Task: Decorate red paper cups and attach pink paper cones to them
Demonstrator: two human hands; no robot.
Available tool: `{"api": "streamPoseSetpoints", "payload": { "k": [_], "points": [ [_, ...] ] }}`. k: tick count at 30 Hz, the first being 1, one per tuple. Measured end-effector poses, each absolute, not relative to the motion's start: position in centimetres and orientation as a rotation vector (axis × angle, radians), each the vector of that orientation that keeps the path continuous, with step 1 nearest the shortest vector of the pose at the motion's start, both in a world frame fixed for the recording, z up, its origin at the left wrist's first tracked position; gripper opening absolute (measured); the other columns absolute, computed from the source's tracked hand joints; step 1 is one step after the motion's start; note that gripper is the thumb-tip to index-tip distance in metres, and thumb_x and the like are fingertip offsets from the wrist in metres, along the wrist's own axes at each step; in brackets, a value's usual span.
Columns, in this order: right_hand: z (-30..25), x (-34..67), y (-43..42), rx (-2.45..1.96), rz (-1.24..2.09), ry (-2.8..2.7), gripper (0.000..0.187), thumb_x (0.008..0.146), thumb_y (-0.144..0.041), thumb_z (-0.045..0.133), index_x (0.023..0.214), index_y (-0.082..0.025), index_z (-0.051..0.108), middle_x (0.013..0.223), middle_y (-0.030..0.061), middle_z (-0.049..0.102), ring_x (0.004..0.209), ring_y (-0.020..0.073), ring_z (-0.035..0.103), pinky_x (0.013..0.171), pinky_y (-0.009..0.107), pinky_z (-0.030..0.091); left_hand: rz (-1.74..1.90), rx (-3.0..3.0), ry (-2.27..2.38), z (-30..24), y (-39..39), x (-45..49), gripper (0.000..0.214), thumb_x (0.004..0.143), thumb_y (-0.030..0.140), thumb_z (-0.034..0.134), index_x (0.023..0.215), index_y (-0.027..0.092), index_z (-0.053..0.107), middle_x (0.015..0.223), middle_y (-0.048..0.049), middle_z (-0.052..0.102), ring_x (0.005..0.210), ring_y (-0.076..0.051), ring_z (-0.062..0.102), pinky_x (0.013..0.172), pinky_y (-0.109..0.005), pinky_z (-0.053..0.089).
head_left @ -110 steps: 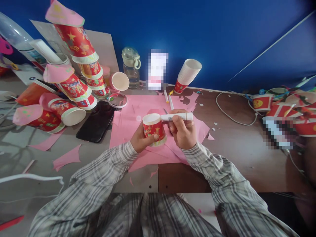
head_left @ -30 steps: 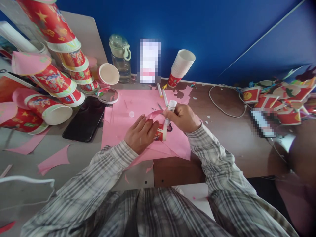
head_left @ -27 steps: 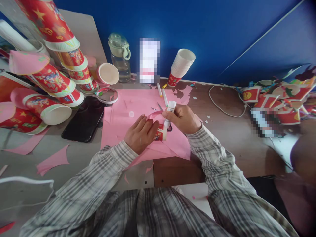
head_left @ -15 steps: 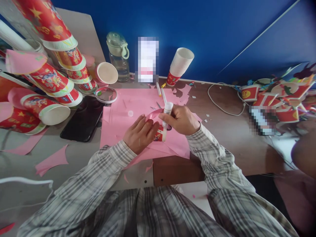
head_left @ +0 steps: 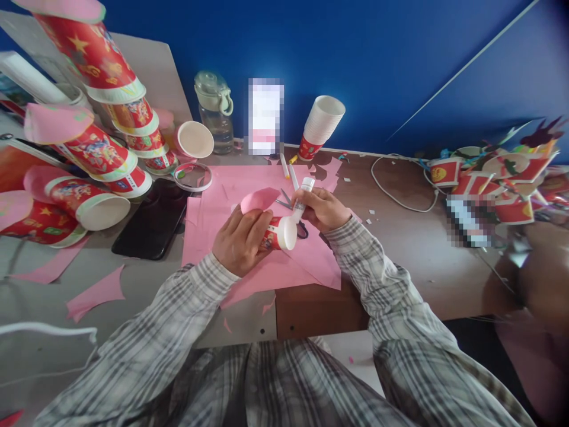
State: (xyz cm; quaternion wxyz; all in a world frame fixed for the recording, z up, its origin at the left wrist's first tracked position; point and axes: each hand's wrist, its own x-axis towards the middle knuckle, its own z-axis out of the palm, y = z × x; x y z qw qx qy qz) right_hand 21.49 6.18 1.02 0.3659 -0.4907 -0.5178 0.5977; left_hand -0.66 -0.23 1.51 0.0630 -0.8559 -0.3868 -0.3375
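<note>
Your left hand (head_left: 240, 242) clasps the red cup (head_left: 272, 233), tilted above pink sheets (head_left: 306, 264); your right hand (head_left: 325, 207) pinches a white tube (head_left: 306, 185). The pink piece (head_left: 259, 200) looks cut; its attachment cannot be told.

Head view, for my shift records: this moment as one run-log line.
left hand: holds red patterned paper cup, sideways; right hand: holds white cylindrical tube; beneath: pink paper sheets

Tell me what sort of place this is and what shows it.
Most likely a desk used for paper crafts: pink paper sheets are spread on it, a tower of red paper cups stands at one side, and the left hand holds another red cup.
</note>
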Motion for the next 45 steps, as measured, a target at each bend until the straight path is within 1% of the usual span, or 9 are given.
{"api": "streamPoseSetpoints", "payload": {
  "k": [4,12,18,23,25,28,34,38,45],
  "points": [
    [0.7,20.6,5.8,-1.177,1.553,-1.275,0.083,0.081,-0.103,0.098,0.074,-0.029,0.063,0.056,-0.0125,0.039,0.053,0.0078,0.024,0.052,0.031,0.02,-1.207,-2.569,-1.309,1.4,0.0,-0.8,0.061,0.071,0.044,0.057,0.118,0.01,0.038,0.107,-0.0154,0.054,0.097,-0.027,0.051,0.086,-0.044,0.045],
    [0.3,18.7,4.0,-1.09,1.278,-1.208,0.085,0.088,-0.112,0.084,0.079,-0.031,0.063,0.05,-0.0122,0.035,0.048,0.012,0.035,0.052,0.033,0.037,-1.449,-2.421,-1.797,1.4,-0.1,-0.1,0.062,0.062,0.045,0.066,0.11,0.012,0.044,0.097,-0.012,0.057,0.089,-0.024,0.054,0.078,-0.039,0.048],
    [-1.7,18.7,1.4,-1.091,1.032,-1.286,0.063,0.099,-0.09,0.09,0.102,-0.027,0.083,0.063,-0.0034,0.067,0.055,0.0184,0.058,0.054,0.036,0.049,-1.596,-2.335,-2.122,1.8,0.0,-0.1,0.057,0.059,0.038,0.07,0.105,0.014,0.047,0.092,-0.009,0.059,0.083,-0.022,0.058,0.071,-0.037,0.05],
    [-3.7,18.9,1.3,-0.806,0.255,-1.694,0.032,0.113,-0.06,0.079,0.122,-0.03,0.089,0.088,0.003,0.087,0.069,0.0237,0.076,0.072,0.046,0.066,-1.604,-2.334,-2.202,1.7,0.2,-0.2,0.055,0.059,0.038,0.07,0.104,0.015,0.048,0.091,-0.0082,0.059,0.083,-0.022,0.058,0.072,-0.038,0.049],
    [-4.0,18.8,1.6,-0.637,-0.024,-1.784,0.024,0.115,-0.044,0.076,0.133,-0.032,0.087,0.094,0.0011,0.089,0.071,0.0222,0.077,0.078,0.046,0.065,-1.559,-2.345,-2.138,1.4,0.3,-0.2,0.056,0.059,0.038,0.069,0.105,0.014,0.046,0.092,-0.0093,0.058,0.085,-0.023,0.057,0.074,-0.038,0.049],
    [-3.8,18.6,1.5,-0.541,-0.202,-1.894,0.033,0.115,-0.03,0.078,0.148,-0.036,0.081,0.095,-0.0037,0.088,0.07,0.0192,0.075,0.083,0.043,0.06,-1.457,-2.358,-1.915,0.8,0.6,-0.3,0.055,0.063,0.035,0.065,0.107,0.011,0.044,0.091,-0.0117,0.057,0.086,-0.025,0.054,0.076,-0.04,0.047],
    [-3.5,19.1,0.1,-0.736,-0.217,-2.062,0.03,0.115,-0.027,0.077,0.141,-0.041,0.083,0.095,-0.0037,0.087,0.076,0.0214,0.077,0.09,0.047,0.055,-1.164,-2.4,-1.611,0.6,0.7,-0.8,0.056,0.068,0.031,0.058,0.114,0.004,0.039,0.095,-0.0166,0.052,0.089,-0.028,0.049,0.082,-0.045,0.044],
    [-3.0,19.4,-0.1,-0.899,-0.035,-2.11,0.02,0.115,-0.037,0.073,0.13,-0.038,0.087,0.095,0.0013,0.088,0.083,0.0268,0.082,0.095,0.051,0.058,-1.033,-2.433,-1.482,0.8,0.5,-1.1,0.054,0.071,0.026,0.054,0.117,0.004,0.036,0.1,-0.0172,0.05,0.095,-0.029,0.047,0.087,-0.049,0.041],
    [-0.2,19.7,0.7,-1.076,0.273,-1.977,0.027,0.113,-0.052,0.074,0.119,-0.031,0.09,0.104,0.0088,0.094,0.094,0.0321,0.089,0.096,0.053,0.066,-0.869,-2.408,-1.309,1.2,0.3,-0.9,0.045,0.079,0.031,0.049,0.115,0.008,0.04,0.098,-0.0144,0.05,0.097,-0.027,0.046,0.093,-0.05,0.04]
  ]
}}
